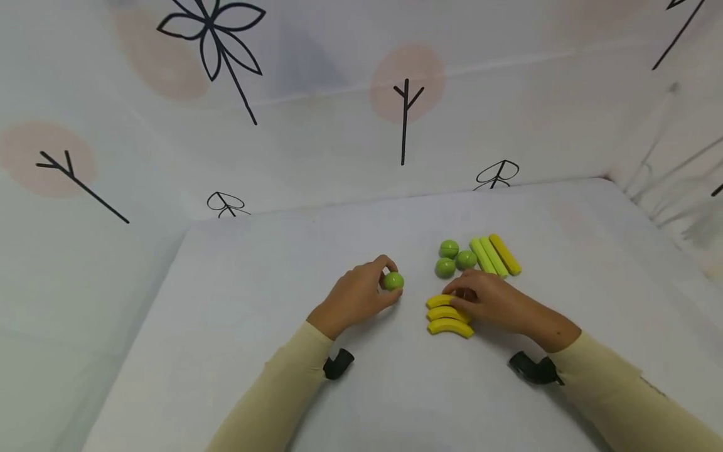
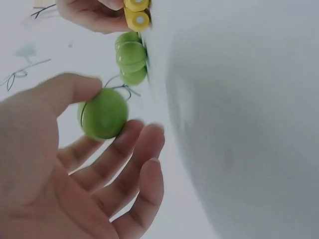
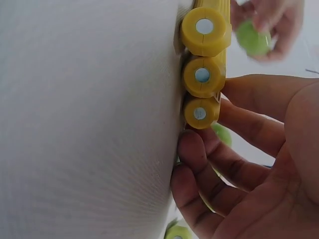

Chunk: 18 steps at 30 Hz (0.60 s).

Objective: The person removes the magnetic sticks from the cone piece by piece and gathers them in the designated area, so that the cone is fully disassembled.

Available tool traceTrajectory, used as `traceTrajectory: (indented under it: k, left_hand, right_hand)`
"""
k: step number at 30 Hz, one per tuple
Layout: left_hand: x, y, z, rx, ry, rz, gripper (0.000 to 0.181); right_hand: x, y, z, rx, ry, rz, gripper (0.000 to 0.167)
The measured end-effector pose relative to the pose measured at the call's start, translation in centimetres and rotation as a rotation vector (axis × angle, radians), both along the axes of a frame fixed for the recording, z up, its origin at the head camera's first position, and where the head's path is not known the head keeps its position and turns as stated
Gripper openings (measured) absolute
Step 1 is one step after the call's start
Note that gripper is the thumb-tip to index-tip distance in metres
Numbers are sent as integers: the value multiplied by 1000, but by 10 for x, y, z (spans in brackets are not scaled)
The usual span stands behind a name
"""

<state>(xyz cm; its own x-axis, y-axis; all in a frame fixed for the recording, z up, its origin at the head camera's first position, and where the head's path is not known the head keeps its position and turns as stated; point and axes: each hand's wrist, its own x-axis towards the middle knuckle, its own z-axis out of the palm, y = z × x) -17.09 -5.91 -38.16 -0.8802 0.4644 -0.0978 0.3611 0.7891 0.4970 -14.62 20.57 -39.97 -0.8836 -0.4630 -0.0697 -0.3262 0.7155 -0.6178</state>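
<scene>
My left hand (image 1: 356, 294) pinches a green ball (image 1: 393, 280) between thumb and fingers, just above the table; a thin seam runs round the ball (image 2: 105, 113) in the left wrist view. Three yellow curved rods (image 1: 450, 326) lie side by side in front of my right hand (image 1: 497, 302). Its thumb and fingertips close round the farthest rod (image 3: 202, 113), whose end shows a silvery disc in the right wrist view. The fingers partly cover the right ends of the two farther rods.
Behind the rods sit three more green balls (image 1: 445, 268) in a cluster. To their right lie two straight light-green rods (image 1: 489, 256) and one straight yellow rod (image 1: 505, 254), side by side. The white tabletop (image 1: 248, 301) meets a patterned cloth wall (image 1: 316, 157) at the back.
</scene>
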Motion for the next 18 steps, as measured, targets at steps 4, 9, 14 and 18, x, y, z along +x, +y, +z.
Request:
traceTrajectory:
  k: [4, 9, 14, 18]
  left_hand:
    - [-15, 19, 4, -34, 12, -8, 36]
    - [-32, 41, 5, -102, 29, -37, 39]
    - [-44, 55, 3, -135, 28, -50, 38]
    - [-49, 62, 2, -147, 20, -57, 37]
  right_hand:
    - [0, 0, -2, -13, -15, 5, 19]
    - [0, -1, -2, -8, -15, 13, 19]
    - [1, -1, 0, 3, -15, 11, 18]
    - [0, -1, 0, 9, -12, 11, 18]
